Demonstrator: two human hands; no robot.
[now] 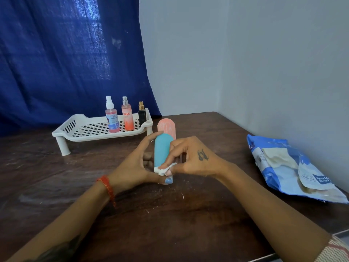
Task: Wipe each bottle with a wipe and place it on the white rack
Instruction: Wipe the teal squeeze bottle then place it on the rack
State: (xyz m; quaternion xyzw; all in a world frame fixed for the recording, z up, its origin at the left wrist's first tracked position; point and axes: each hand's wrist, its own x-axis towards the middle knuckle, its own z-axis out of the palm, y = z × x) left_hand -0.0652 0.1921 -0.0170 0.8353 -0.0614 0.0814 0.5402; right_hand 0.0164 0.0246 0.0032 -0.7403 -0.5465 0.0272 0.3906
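On the white rack (79, 129), the middle spray bottle (127, 118), peach and orange, carries a vertical label with red lettering that looks like "NUAGE"; its first letters are unclear. The pink spray bottle (112, 118) to its left has a white and blue label with small print too fine to read. The blue wipes pack (294, 167) on the table shows upside-down white lettering ending in "nee" on a dark blue patch; the rest is unreadable.

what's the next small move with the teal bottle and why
Probably draw the wipe up the teal bottle. The right hand pinches it low near the base while the left hand holds the bottle, so the upper body looks unwiped.
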